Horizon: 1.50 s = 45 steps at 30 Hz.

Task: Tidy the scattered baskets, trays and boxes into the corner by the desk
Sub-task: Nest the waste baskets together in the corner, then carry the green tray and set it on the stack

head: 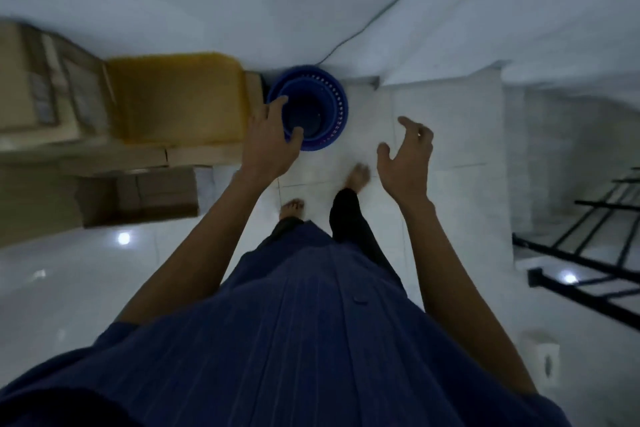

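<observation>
A round blue perforated basket [322,104] stands on the white tiled floor against the wall, with a second blue basket nested inside it. My left hand [272,139] hovers over its left rim with spread, relaxed fingers and holds nothing. My right hand [407,154] hangs empty over the bare floor to the right of the basket, fingers loosely curled. Left of the basket a yellow tray [176,100] lies on top of cardboard boxes [52,90].
More cardboard boxes [138,194] sit on the floor at the left. A thin cable [377,15] runs down the wall to the basket. A black metal rack [595,253] lies at the right. My bare feet [358,177] stand just short of the basket.
</observation>
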Tool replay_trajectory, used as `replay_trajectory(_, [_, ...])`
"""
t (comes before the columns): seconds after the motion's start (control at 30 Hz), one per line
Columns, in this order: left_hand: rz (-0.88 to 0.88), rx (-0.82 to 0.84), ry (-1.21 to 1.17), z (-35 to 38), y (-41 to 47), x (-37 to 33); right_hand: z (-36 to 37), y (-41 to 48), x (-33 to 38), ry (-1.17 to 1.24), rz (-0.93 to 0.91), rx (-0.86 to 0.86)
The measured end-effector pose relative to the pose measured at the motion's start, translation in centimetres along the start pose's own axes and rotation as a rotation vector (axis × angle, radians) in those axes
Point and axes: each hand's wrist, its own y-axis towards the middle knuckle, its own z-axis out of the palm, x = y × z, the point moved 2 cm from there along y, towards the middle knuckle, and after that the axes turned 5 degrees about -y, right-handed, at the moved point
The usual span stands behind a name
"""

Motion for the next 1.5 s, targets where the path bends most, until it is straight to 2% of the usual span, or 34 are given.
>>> replay_trajectory(0.17, [0.244,0.109,0.199,-2.1,-5.2,-4.1,-4.7,-11.6,-1.5,0.015,0.191,-0.282])
replay_trajectory(0.3, [0.422,0.208,0.381,-0.7,-8.0,-7.2,-5.3,-19.6,-4.4,0.064,0.364,-0.412])
replay_trajectory(0.5, [0.750,0.495,0.412,7.0,-15.9,-12.4,-5.5,-35.7,-10.5,0.199,0.766,-0.713])
replay_trajectory(0.67, [0.993,0.674,0.443,14.5,-26.7,-14.3,-3.7,-50.6,-12.4,0.227,1.001,-0.911])
replay_trajectory(0.87, [1.079,0.923,0.352,21.3,-43.8,-11.9,-0.5,-67.8,-13.1,0.247,1.292,-1.071])
replay_trajectory(1.03, [1.231,1.136,0.407,24.6,-55.0,-9.2,2.3,-78.2,-12.7,0.281,1.495,-1.205])
replay_trajectory(1.27, [1.362,1.327,0.495,30.0,-66.1,-7.6,5.7,-86.5,-13.6,0.361,1.673,-1.387])
replay_trajectory(1.5, [1.414,1.426,0.567,39.4,-74.8,-8.6,4.7,-92.0,-19.1,0.392,1.812,-1.422])
